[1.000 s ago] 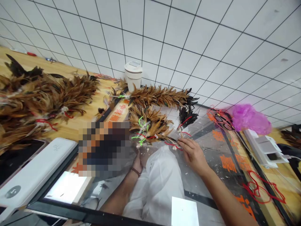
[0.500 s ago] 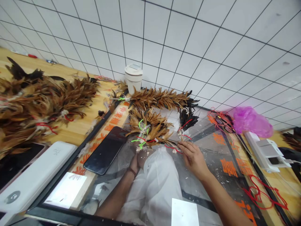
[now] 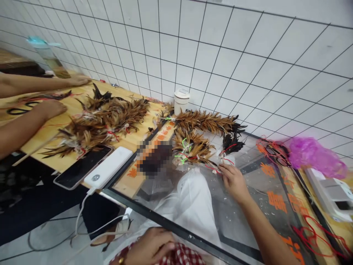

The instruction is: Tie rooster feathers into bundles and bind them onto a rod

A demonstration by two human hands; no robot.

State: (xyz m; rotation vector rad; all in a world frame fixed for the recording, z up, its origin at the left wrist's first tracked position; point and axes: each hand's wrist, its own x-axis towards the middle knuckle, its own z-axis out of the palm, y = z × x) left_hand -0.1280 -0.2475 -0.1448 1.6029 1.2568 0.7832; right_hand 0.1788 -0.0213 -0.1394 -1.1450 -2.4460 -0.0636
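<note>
My right hand [image 3: 234, 182] is over the glass tabletop [image 3: 234, 217], its fingers drawn together at a thin red cord [image 3: 211, 168]. Just beyond the fingertips is a small black feather tuft [image 3: 233, 143] with red ties. To its left lies a brown feather bundle [image 3: 197, 145] bound with green and red cords. Behind them stretches a long brown feather strand [image 3: 206, 121] with a black end. My left hand [image 3: 154, 244] rests near my lap at the bottom edge, against red checked cloth [image 3: 190, 254], fingers loosely extended and holding nothing visible.
A co-worker's hands [image 3: 52, 109] rest on the wooden table at left, near more feather strands [image 3: 102, 125]. A white power bank [image 3: 109, 167], phone [image 3: 82, 169], lidded cup [image 3: 182, 101], pink plastic bag [image 3: 316, 156] and red cord tangle [image 3: 317, 235] lie around. One patch is pixelated.
The view has swung left and back, bringing the co-worker's arms and a bottle into sight. My left hand has moved from beneath the glass to my lap. My right hand stays by the cord.
</note>
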